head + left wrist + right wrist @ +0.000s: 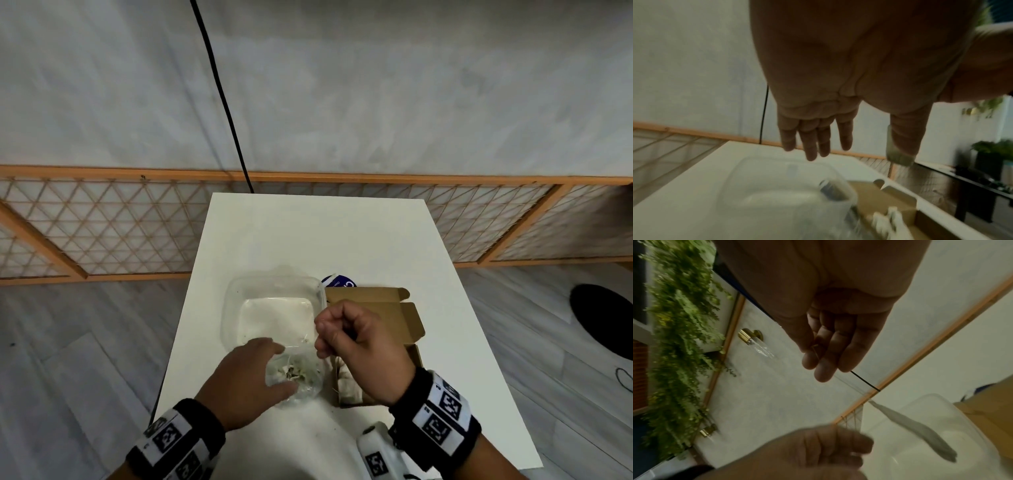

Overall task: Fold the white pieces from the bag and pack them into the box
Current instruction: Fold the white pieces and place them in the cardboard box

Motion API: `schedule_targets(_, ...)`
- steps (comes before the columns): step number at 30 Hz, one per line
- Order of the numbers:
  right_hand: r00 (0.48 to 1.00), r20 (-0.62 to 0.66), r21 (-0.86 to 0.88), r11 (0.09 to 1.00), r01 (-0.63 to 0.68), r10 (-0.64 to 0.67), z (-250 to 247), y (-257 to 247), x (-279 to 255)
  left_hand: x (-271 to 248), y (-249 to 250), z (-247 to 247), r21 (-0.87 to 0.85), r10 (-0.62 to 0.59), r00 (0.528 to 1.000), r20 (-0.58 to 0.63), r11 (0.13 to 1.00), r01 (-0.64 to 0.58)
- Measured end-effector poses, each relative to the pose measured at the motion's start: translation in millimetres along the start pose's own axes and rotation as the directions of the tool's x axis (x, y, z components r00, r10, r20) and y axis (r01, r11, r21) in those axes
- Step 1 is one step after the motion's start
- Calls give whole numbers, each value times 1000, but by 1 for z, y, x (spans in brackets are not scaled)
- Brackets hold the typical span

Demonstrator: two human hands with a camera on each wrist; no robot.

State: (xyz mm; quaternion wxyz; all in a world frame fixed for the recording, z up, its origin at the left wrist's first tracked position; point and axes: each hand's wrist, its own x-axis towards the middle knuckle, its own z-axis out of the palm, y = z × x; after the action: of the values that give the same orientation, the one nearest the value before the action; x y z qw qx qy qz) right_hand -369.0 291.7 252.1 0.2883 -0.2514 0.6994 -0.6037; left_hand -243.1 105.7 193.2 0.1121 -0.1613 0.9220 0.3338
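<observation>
Left hand (245,380) spread over the bag (298,375), lower centre; right hand (356,342) pinches a thin string (838,378) above the box (376,346).

White table (342,240) carries clear tub (239,294), cardboard box (416,356), plastic bag (308,394).

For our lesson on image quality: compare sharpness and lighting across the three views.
Head view: bright and mostly sharp, straight edges bowed by the wide lens. Left wrist view: dim, left hand backlit, cardboard box smeared by motion blur. Right wrist view: dim, plants streaked, right hand in shadow.
</observation>
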Motion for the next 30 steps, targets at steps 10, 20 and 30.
schedule_targets(10,970,-149,-4,981,194,-192,-31,-65,-18,-3,81,-38,-280,311,945,-99,903,-327)
schedule_targets(20,916,-389,102,983,152,-101,-69,-51,-7,-10,90,-39,-492,190,980,-53,849,-191)
schedule_targets(30,906,-422,-39,999,-1,-15,-67,-7,19,-5,102,-44,-684,187,976,-115,697,-214)
